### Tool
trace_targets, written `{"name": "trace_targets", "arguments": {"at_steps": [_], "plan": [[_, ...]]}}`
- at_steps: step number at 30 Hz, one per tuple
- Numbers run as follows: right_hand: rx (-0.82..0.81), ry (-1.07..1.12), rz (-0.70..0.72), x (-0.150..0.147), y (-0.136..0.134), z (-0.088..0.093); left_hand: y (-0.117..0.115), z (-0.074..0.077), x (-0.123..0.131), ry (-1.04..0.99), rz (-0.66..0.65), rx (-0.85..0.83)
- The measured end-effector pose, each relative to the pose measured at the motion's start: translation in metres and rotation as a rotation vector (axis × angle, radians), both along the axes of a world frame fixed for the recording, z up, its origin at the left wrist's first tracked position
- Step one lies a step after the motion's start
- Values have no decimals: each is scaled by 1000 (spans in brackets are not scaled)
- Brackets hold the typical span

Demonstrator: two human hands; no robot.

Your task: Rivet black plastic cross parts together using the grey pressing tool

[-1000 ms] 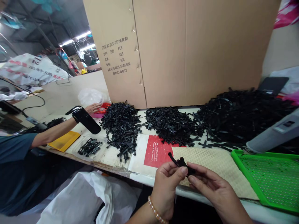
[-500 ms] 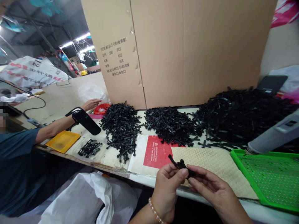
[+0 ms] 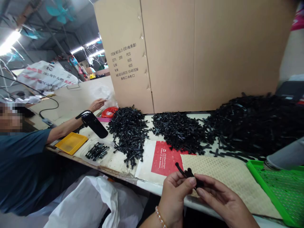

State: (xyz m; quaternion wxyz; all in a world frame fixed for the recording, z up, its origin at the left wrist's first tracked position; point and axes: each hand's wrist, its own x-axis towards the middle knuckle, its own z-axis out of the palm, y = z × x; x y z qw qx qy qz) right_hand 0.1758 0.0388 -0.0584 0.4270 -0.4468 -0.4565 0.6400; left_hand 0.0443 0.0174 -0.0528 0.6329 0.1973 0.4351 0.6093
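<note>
Both my hands meet at the table's near edge around a small black plastic part [image 3: 187, 173]. My left hand [image 3: 174, 198], with a bead bracelet at the wrist, pinches it between thumb and fingers. My right hand [image 3: 219, 201] grips its other end with thumb and forefinger. One thin end of the part sticks out up and to the left. Behind it lie three heaps of similar black parts: a left heap [image 3: 129, 129], a middle heap [image 3: 179, 129] and a large right heap [image 3: 254, 122].
A green perforated tray [image 3: 277, 186] sits at right beside a beige mesh mat [image 3: 228, 174]. A tall cardboard box [image 3: 190, 53] stands behind the heaps. A co-worker's arm [image 3: 68, 125] reaches across at left, near a yellow tray [image 3: 71, 143]. A white bag [image 3: 92, 202] hangs below the table.
The view has shifted slightly, so everything sits a little further right and lower. My hands keep the same grip on the part. The co-worker's hand has lifted off the table.
</note>
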Motion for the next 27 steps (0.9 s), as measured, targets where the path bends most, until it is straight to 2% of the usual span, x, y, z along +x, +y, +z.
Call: {"name": "trace_targets", "arguments": {"at_steps": [4,13,16,18,20,23,25,27], "plan": [[32,-14,17,-3,2,-5,1,0,-3,4,5,11],[-37,92,39,-11,-2,-9,-2,1,-9,-27,25,5],[17,51,78,-11,1,-8,-4,5,-18,-26,37,14],[113,-35,101,-10,8,-3,-3,10,-32,10,85,44],[251,-142,129,-12,23,10,-2,13,-55,101,179,83],[508,-291,215,-32,55,44,0,12,-104,308,362,156],[706,-375,294,-62,81,73,-1,4,-138,479,473,178],[932,-453,373,-103,110,98,-3,-7,-169,670,573,165]]}}
